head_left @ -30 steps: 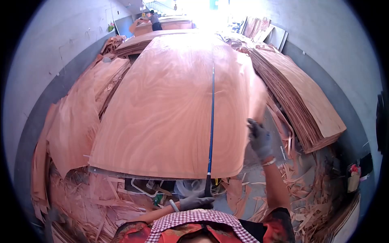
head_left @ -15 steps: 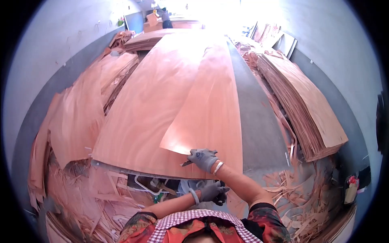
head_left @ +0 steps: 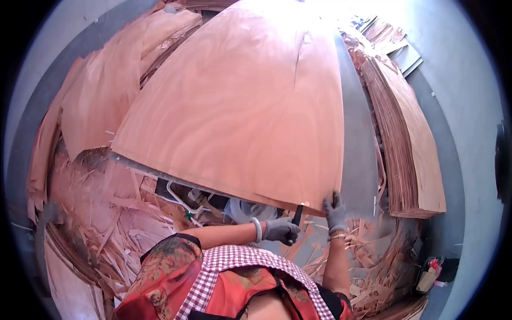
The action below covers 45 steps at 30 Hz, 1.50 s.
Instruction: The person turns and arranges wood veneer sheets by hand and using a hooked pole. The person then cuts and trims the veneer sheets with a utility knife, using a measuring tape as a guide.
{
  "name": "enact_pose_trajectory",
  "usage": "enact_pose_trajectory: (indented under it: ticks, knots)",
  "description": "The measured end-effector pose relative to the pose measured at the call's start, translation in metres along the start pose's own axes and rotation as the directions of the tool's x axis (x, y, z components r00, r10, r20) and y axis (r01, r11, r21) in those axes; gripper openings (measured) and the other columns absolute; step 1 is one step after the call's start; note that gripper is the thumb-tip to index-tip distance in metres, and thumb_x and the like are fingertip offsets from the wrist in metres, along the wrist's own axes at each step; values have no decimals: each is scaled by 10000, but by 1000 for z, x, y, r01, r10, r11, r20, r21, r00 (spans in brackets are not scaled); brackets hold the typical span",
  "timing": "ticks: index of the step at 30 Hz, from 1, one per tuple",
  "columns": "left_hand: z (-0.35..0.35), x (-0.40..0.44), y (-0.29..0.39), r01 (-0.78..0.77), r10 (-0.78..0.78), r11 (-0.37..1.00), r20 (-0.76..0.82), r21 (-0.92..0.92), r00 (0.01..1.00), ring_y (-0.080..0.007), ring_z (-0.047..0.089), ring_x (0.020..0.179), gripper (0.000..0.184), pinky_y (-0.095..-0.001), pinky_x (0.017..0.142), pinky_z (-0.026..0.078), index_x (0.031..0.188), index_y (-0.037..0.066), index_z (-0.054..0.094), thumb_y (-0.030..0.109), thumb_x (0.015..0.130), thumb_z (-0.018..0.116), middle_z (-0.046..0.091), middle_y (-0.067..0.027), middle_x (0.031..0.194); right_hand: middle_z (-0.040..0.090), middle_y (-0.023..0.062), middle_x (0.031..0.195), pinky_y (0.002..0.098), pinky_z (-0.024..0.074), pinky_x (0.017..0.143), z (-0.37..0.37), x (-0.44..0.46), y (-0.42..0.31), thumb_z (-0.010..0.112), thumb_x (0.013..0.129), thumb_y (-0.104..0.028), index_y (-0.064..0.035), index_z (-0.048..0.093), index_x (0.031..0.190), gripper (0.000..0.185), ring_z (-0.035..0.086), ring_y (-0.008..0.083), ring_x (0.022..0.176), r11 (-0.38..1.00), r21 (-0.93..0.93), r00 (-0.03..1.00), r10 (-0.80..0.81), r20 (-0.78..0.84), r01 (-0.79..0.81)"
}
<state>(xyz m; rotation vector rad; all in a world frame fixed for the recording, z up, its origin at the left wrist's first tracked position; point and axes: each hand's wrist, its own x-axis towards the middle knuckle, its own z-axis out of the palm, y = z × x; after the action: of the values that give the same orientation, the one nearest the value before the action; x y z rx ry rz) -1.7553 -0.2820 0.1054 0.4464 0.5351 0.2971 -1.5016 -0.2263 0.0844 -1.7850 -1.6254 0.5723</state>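
A large sheet of thin wood veneer [head_left: 234, 112] lies over the grey tabletop [head_left: 358, 133], its near edge running along the table's front. My left hand [head_left: 281, 231], in a grey glove, is just in front of that edge, closed around the dark handle of a knife [head_left: 298, 214] whose upper end meets the veneer edge. To its right, my right hand [head_left: 335, 214], also gloved, rests at the sheet's near right corner with its fingers spread. A crease or split shows in the veneer's far right part.
Stacked veneer [head_left: 397, 144] stands along the right side, and more loose sheets [head_left: 101, 101] lean at the left. Veneer scraps [head_left: 122, 213] cover the floor. Below the table's front edge is a white-framed item [head_left: 184, 198]. A small bag [head_left: 428, 278] hangs at lower right.
The folded-over veneer piece now lies flat. My right hand has moved right to the sheet's corner, and the knife is at the edge. The long blue stick is gone from the sheet. The view has tilted down.
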Motion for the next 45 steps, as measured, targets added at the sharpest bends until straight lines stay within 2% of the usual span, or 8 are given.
enact_pose_trajectory:
  ticks: [17,23,26,32,37,41,43,45]
  knots:
    - [-12,25,-30,-388,289,859,308,333,906,-81,464,597,139,-251,564,440,790,122,463,188,872,554,449,23,682,597,41,793,234,312,351,-40,-29,37,615,865,-331,-124,513,1257,455,411,76,430,743,420,841,530,106,-521]
    - [26,29,-19,-18,7,997,132,81,991,-92,494,717,201,-235,651,455,1001,102,458,156,862,594,473,12,812,562,10,725,227,329,366,10,-23,14,551,834,-548,-137,556,1090,484,492,98,469,895,293,942,312,127,-336]
    - [32,42,-28,89,-116,989,236,122,965,-94,519,792,372,-236,699,469,1199,107,403,160,878,584,488,-2,894,579,30,733,249,366,370,14,-33,-24,524,827,-586,-138,549,1079,514,540,145,496,492,721,854,441,277,-488]
    - [31,21,-33,-168,-232,520,327,838,916,-206,516,1024,534,-300,826,450,1288,0,442,362,902,519,518,-120,1233,543,33,642,316,402,421,-28,-36,-53,627,787,-497,-141,556,842,367,488,180,463,234,706,730,390,562,-668]
    - [-18,-80,29,-187,188,774,62,606,980,-80,534,739,354,-235,653,462,1138,41,563,262,862,585,591,-16,880,501,9,546,285,377,388,-36,-31,6,654,791,-277,-170,523,736,178,462,152,423,232,648,647,552,526,-725]
    - [-144,-211,88,-496,694,718,-551,488,463,-180,574,955,351,-306,852,452,1123,9,567,230,851,590,624,-111,1041,455,-15,526,240,313,316,-28,-29,-22,630,793,-124,-138,569,956,175,397,104,367,580,635,809,574,126,-510]
    - [-258,-291,99,-46,933,307,-310,951,-183,-271,606,952,315,-340,825,469,1002,29,642,292,860,546,648,-146,1002,443,-21,527,237,303,304,-27,-32,-51,616,791,-78,-134,558,1057,278,382,92,358,686,571,832,554,-9,-451]
    - [-275,-377,124,396,791,594,-419,700,-447,-296,607,925,296,-381,814,461,958,70,650,316,818,564,656,-158,934,442,-21,534,245,307,302,-24,-32,-66,602,791,-45,-140,532,1147,375,377,87,359,748,492,822,559,-108,-445]
